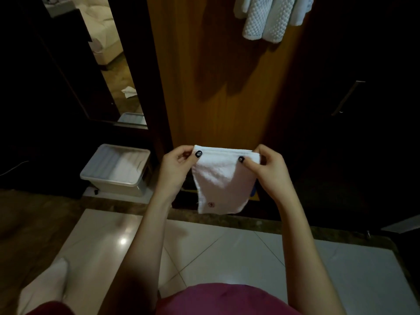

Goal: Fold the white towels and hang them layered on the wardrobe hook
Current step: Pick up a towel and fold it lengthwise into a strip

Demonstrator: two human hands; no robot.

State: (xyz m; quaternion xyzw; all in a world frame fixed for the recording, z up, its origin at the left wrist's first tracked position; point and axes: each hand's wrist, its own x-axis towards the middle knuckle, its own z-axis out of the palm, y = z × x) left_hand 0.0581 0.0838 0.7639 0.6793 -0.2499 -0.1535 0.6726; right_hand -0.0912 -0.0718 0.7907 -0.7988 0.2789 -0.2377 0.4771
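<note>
Right in front of you, above the near edge of the pale floor tiles (227,248), your left hand (179,163) and right hand (270,165) each pinch a top corner of the white towel (223,178), thumbs on the near face and the other fingers tucked behind. The top edge is stretched straight and looks doubled over. The rest hangs free, with a small reddish mark near the bottom. So you're mid-fold, I'd say. Next you'll want to bring those two corners together, edges matched so the layers don't slip, before lifting it toward the hook. Down to your left, on the floor at the foot of the mirrored door (102,53), the clear plastic bin (113,185) sits open with white cloth inside, likely more towels waiting. Further up, at the top edge of the wooden wardrobe panel (227,92), the pale waffle-textured towels (266,21) hang overlapped. The hook itself is out of view.
</note>
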